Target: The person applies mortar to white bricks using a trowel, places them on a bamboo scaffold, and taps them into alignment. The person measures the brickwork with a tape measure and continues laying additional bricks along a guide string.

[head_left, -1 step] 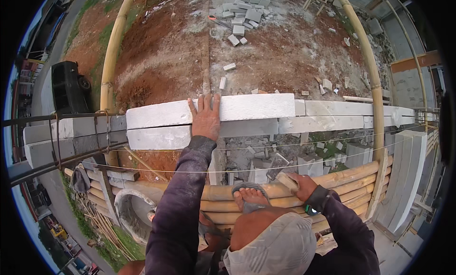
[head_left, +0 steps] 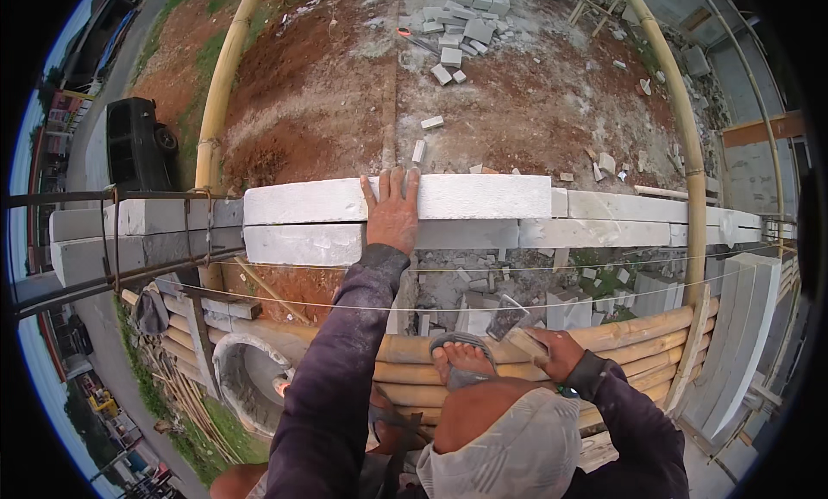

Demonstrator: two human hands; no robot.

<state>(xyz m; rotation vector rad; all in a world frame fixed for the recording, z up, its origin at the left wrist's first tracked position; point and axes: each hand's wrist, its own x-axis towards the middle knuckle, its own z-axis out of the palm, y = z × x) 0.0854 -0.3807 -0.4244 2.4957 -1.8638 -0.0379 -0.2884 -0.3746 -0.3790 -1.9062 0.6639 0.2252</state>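
My left hand point(head_left: 394, 219) rests on a long white lightweight block point(head_left: 483, 197), its fingers spread and lying over the top face. This block sits on the upper course of the wall; beneath its left part is another white block point(head_left: 302, 244). My right hand point(head_left: 556, 352), low on the right, is closed round a tool point(head_left: 526, 345) with a pale wooden handle. A dark metal blade shows just beyond the handle, though its exact shape is hard to make out. A taut string line point(head_left: 448, 307) runs across in front of the wall, passing over my left forearm.
My sandalled foot point(head_left: 463, 357) stands on a bamboo-pole platform point(head_left: 405, 348). A round mortar bucket point(head_left: 226, 352) is at the left. Steel rebar point(head_left: 112, 240) projects on the left, and upright bamboo poles point(head_left: 694, 171) flank the wall. Grey blocks point(head_left: 742, 326) stand at the right.
The view has shifted slightly, so the wall sits a little further right. My right hand and its tool have lowered a little; my left hand stays on the block.
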